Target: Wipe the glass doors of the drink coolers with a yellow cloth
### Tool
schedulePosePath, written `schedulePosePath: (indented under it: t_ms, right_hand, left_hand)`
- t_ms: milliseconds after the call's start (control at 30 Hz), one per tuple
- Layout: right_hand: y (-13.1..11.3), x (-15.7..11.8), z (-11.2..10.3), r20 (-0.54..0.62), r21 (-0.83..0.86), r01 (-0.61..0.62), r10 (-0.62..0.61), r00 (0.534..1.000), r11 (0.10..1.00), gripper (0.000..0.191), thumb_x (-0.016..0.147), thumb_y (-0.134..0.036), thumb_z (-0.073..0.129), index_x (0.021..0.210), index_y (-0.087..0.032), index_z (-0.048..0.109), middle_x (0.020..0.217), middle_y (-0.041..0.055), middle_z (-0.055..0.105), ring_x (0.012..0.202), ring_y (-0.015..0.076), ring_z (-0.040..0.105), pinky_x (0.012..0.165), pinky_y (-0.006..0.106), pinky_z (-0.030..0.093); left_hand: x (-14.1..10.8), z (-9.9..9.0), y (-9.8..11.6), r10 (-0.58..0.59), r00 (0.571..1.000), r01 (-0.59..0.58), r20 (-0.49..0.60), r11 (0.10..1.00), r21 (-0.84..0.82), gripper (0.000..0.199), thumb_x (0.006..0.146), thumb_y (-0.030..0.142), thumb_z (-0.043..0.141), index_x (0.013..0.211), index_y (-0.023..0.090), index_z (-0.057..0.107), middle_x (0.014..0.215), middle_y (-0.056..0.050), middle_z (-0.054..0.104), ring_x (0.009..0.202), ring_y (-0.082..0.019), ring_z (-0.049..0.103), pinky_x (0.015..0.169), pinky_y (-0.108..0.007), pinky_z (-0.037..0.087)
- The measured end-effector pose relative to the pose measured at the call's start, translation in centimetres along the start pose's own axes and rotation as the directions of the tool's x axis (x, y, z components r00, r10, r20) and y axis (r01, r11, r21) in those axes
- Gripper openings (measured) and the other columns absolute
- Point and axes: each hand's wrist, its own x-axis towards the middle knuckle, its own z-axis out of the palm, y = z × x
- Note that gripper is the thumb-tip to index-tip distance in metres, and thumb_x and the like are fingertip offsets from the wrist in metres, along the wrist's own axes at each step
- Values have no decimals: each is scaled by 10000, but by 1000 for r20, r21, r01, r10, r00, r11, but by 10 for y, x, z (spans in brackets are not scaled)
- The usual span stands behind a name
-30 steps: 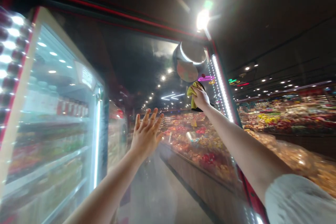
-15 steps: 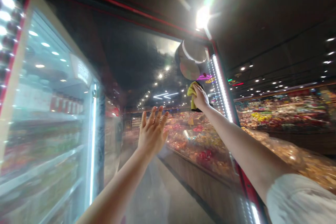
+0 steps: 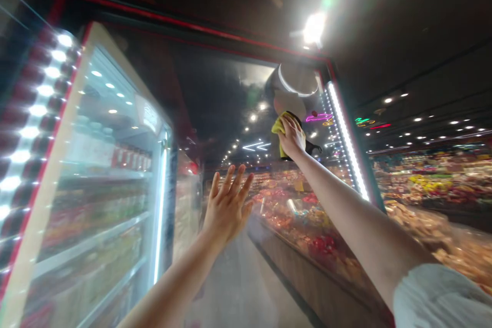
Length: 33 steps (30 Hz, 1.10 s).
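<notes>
My right hand (image 3: 292,137) is raised high and grips a yellow cloth (image 3: 282,130) against a tall glass pane (image 3: 219,97) in a dark frame with a red stripe. A dark object (image 3: 312,149) shows just behind that hand, but I cannot tell what it is. To the lower left, my left hand (image 3: 226,205) is raised with its fingers spread, holding nothing. It is close to the pane, though I cannot tell whether it touches. A round silver shape (image 3: 292,84) shows in the glass above the cloth.
A lit glass-door fridge (image 3: 111,179) with shelves of bottled goods stands on the left. Beyond the pane, long displays of colourful packaged goods (image 3: 295,215) line a shop aisle, with a tiled floor (image 3: 238,287) below. A bright LED strip (image 3: 348,141) runs up the frame.
The view has swung so the pane's frame and the fridge sit further right in the picture. My right hand stays shut on the cloth, which has shifted left along the glass.
</notes>
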Motion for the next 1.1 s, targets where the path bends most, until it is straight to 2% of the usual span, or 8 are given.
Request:
schedulePosePath:
  t_ms: [133, 267, 367, 467, 633, 767, 967, 1100]
  right_hand:
    - [-32, -13, 8, 125, 35, 237, -240, 963, 971, 565, 935, -316, 572, 1495, -303, 496, 1605, -18, 437, 1523, 284, 309, 1234, 511, 321]
    - [-14, -40, -6, 190, 149, 467, -489, 851, 871, 548, 920, -157, 538, 1435, -342, 564, 1535, -42, 527, 1476, 224, 396, 1228, 446, 347]
    - [-1, -26, -5, 88, 106, 245, -254, 963, 964, 522, 886, -100, 526, 1332, -337, 659, 1482, -3, 564, 1390, 266, 487, 1174, 487, 415]
    - [-25, 5, 13, 5, 75, 42, -42, 999, 996, 480, 898, -148, 538, 1341, -286, 663, 1494, 54, 541, 1384, 311, 480, 1166, 513, 418]
    - [-76, 1, 28, 104, 123, 333, -346, 932, 935, 512, 896, -242, 607, 1399, -336, 604, 1547, -11, 507, 1462, 263, 403, 1222, 480, 341]
    - [-50, -32, 10, 167, 178, 502, -529, 832, 846, 503, 878, -220, 593, 1363, -347, 631, 1485, -17, 574, 1398, 245, 484, 1184, 450, 387]
    - [-53, -4, 24, -14, 75, 126, -125, 992, 989, 498, 899, -228, 524, 1386, -288, 612, 1541, 40, 516, 1431, 309, 439, 1184, 542, 361]
    - [-97, -4, 40, 37, 44, 201, -203, 978, 979, 545, 951, -368, 535, 1489, -287, 499, 1622, 43, 408, 1513, 331, 306, 1223, 575, 272]
  left_hand:
    - [1, -1, 0, -1, 999, 0, 39, 999, 40, 699, 984, 504, 493, 1609, 306, 252, 1694, -35, 211, 1570, -300, 180, 1277, -588, 141]
    - [1, -4, 1, 10, 997, -14, 71, 998, 55, 673, 997, 499, 463, 1605, 286, 269, 1693, -53, 224, 1571, -315, 174, 1267, -604, 156]
    - [1, -5, 2, 5, 997, -10, 81, 998, 66, 667, 995, 513, 458, 1598, 283, 293, 1691, -60, 233, 1569, -327, 178, 1260, -619, 164]
    - [0, -5, 3, 6, 998, -12, 69, 996, 92, 673, 993, 520, 455, 1601, 287, 284, 1694, -63, 226, 1570, -323, 179, 1260, -615, 162]
    - [-2, -8, -4, 45, 997, -51, 70, 994, 99, 696, 988, 517, 476, 1609, 302, 249, 1685, -41, 265, 1557, -296, 234, 1270, -562, 165]
    - [-12, -22, -25, 79, 994, -86, 73, 992, 89, 718, 990, 405, 488, 1626, 295, 173, 1679, -34, 276, 1548, -266, 265, 1281, -529, 159]
    - [-11, -41, -62, -21, 1000, 20, 3, 992, 128, 734, 993, 339, 469, 1637, 253, 126, 1667, -81, 301, 1557, -284, 233, 1276, -542, 189]
    - [-4, -42, -72, -133, 990, 137, -37, 983, 125, 738, 993, 340, 469, 1638, 248, 123, 1671, -93, 290, 1560, -307, 219, 1272, -578, 181]
